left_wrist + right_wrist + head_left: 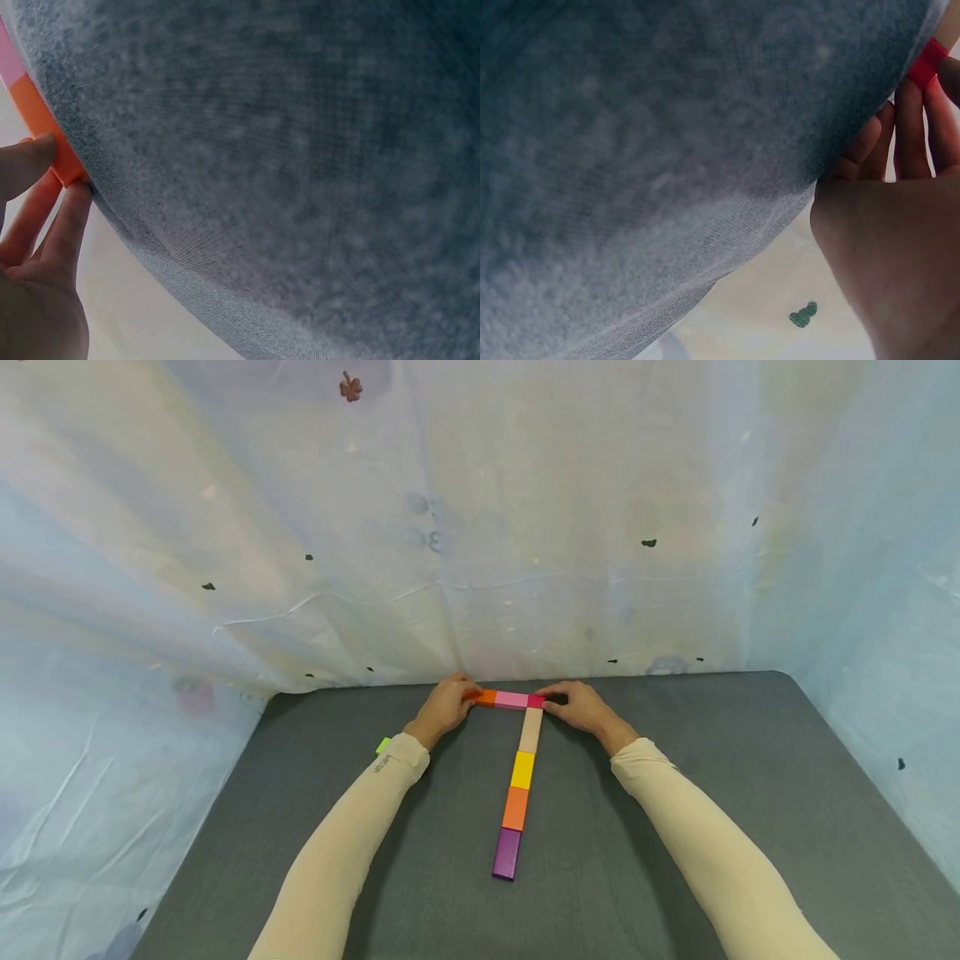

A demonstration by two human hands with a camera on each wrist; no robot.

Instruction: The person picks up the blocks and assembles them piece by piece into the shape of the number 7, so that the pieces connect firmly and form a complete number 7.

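Note:
A row of coloured blocks lies along the far side of the grey table: an orange block [486, 697] at the left, a pink block [512, 700], then a small red block [536, 701]. My left hand [446, 704] pinches the orange block's outer end between thumb and fingers, closely seen in the left wrist view [46, 127]. At the other end, my right hand [583, 706] has its thumb and fingertips on the red block [928, 64]. From below the red block a column runs toward me: beige block [530, 730], yellow block [522, 770], orange block [514, 808], purple block [507, 853].
The dark grey table [637, 860] spreads out around both arms. A pale patterned curtain [525, 527] hangs directly behind its far edge and along the sides. Cream sleeves [322, 868] cover both forearms, and a bright green tab [383, 746] shows by the left cuff.

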